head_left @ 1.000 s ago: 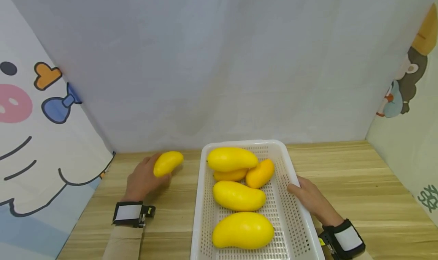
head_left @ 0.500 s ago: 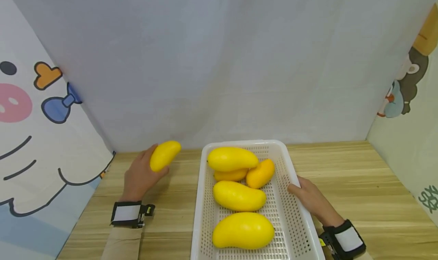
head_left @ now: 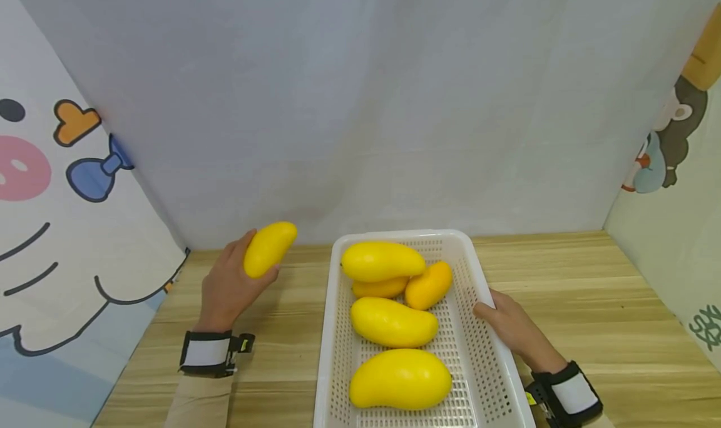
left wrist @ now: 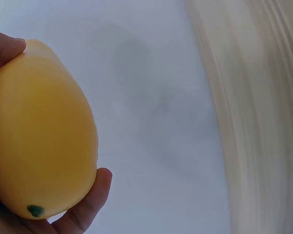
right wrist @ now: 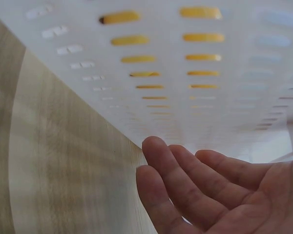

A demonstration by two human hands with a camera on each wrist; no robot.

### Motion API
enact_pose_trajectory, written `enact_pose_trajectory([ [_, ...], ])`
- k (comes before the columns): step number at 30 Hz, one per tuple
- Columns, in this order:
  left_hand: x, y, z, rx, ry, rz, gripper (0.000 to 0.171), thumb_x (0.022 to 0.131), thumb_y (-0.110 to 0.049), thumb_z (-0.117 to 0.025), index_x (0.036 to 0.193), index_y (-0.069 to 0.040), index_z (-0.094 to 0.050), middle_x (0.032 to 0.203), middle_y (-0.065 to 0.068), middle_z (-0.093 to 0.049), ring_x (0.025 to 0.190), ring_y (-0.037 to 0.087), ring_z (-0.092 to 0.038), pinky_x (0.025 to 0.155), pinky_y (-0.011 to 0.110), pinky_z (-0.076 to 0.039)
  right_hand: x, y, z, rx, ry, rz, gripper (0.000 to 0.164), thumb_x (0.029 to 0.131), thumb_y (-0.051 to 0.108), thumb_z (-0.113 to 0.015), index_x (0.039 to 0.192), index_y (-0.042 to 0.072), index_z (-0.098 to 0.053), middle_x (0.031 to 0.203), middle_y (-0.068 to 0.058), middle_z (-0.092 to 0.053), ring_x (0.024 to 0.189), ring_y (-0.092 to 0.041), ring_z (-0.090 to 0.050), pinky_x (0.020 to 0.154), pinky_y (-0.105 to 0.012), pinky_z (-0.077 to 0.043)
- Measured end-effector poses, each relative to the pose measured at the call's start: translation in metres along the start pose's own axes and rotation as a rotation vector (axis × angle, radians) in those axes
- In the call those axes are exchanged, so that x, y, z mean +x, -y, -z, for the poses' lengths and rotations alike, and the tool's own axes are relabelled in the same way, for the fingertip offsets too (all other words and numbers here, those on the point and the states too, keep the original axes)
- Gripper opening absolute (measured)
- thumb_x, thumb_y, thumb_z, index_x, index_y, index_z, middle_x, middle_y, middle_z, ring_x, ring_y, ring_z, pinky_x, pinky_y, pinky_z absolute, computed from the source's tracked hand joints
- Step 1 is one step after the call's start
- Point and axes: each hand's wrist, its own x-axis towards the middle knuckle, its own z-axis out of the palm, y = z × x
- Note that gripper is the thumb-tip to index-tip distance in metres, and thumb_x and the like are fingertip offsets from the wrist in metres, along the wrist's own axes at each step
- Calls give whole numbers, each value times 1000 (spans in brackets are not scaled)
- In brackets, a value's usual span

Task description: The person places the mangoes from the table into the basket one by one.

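A yellow mango is gripped in my left hand, raised above the table left of the basket. In the left wrist view the thumb and a finger wrap round the mango, which shows a dark green stem spot. My right hand holds the right rim of a white perforated plastic basket, thumb over the edge. Seen from the right wrist, its fingers lie along the outside of the basket wall. Several mangoes sit in the basket, among them a large one at the near end.
The wood-grain table extends on both sides of the basket. A pale cloth backdrop hangs behind it. Side panels with cartoon prints, such as a pig-nosed figure, stand left and right.
My left hand has lifted the mango upward and slightly left, and the mango has turned more upright. The right hand, the basket and the mangoes in it stay in place.
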Motion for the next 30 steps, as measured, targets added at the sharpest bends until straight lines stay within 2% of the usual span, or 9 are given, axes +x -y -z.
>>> enact_pose_trajectory([
  [9,2,-15,12,-15,-42,-30,78,74,-55,-65,140,-22,-40,121,13,-55,85,28,-57,56,49,-47,-1,2,-1,-2,-1,-3,49,96,17,-39,142,2,-29,108,-32,-54,77,-36,-63,56,-47,-51],
  [30,2,-45,23,-48,-113,-126,81,69,-51,-69,141,-24,-40,119,11,-56,76,23,-54,51,41,-45,-1,1,0,21,5,-26,50,98,19,-39,144,4,-26,110,-30,-54,79,-36,-63,57,-48,-51],
])
